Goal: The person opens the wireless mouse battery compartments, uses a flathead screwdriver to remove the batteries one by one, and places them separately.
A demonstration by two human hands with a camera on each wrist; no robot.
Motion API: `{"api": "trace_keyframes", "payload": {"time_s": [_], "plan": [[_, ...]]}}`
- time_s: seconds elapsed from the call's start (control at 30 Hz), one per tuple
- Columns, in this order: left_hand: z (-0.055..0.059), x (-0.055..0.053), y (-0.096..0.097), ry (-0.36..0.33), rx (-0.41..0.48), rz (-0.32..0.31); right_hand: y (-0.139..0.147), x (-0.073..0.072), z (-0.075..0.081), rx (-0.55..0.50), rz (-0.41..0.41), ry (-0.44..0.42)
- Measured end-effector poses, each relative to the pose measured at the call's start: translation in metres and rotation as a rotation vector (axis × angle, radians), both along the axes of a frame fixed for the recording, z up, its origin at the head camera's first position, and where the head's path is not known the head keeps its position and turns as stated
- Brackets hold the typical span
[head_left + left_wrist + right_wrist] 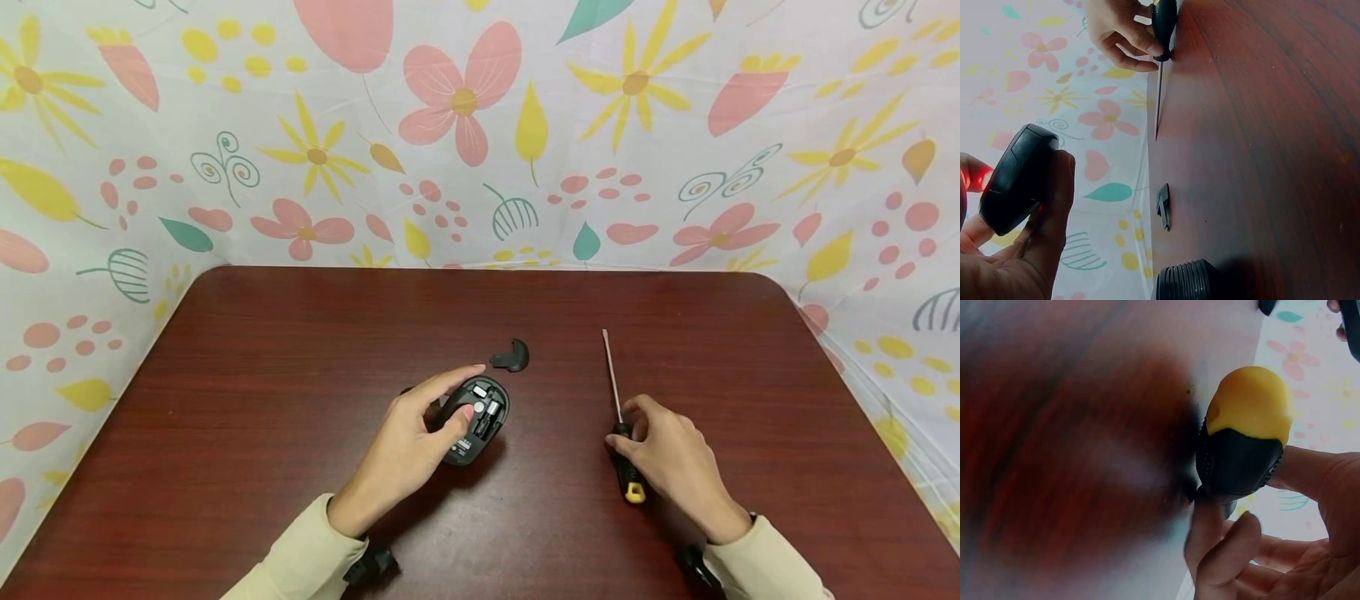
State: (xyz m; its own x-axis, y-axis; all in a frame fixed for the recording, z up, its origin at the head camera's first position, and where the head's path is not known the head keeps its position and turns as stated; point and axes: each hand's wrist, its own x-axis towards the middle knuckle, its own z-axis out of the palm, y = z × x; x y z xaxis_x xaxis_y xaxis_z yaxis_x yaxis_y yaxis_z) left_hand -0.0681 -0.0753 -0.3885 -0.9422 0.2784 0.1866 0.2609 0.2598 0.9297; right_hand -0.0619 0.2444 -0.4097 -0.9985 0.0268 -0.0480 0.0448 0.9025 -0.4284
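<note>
My left hand (pixel 408 446) grips a black computer mouse (pixel 491 425) over the table, thumb on its underside, which faces up with the battery compartment uncovered. In the left wrist view the mouse (pixel 1019 178) appears edge-on between thumb and fingers. A small curved black cover (pixel 516 357) lies on the table just beyond the mouse. To the right, my right hand (pixel 675 446) pinches the black-and-yellow handle of a flat-tipped screwdriver (pixel 630 475). Its thin metal shaft points toward the far edge. The handle's yellow end (pixel 1250 403) fills the middle of the right wrist view.
A black ribbed round object (pixel 1186 280) stands on the table near the left hand, mostly hidden behind that hand in the head view. The dark red wooden table (pixel 300 333) has rounded far corners. A flower-patterned cloth (pixel 465 208) hangs along its back and sides.
</note>
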Motion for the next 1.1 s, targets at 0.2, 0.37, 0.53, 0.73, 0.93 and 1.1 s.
{"api": "trace_keyframes", "payload": {"time_s": [0.2, 0.37, 0.53, 0.73, 0.93, 1.1], "plan": [[0.001, 0.001, 0.0, -0.011, -0.008, 0.004, 0.001, -0.002, 0.001, 0.004, 0.005, -0.029], [0.001, 0.0, 0.0, -0.018, 0.0, -0.007, 0.003, -0.003, 0.002, 0.009, -0.008, -0.068], [0.0, 0.0, -0.001, -0.028, 0.009, -0.019, 0.008, -0.004, 0.003, 0.005, -0.039, -0.087], [-0.001, 0.0, 0.0, -0.024, 0.01, -0.027, 0.012, 0.0, 0.003, -0.029, -0.035, -0.015], [-0.001, -0.001, 0.001, -0.026, 0.014, -0.031, 0.017, 0.003, 0.002, -0.068, -0.019, 0.071], [-0.001, -0.001, 0.001, -0.005, -0.011, -0.017, 0.019, 0.004, 0.003, -0.097, -0.017, 0.05]]}}
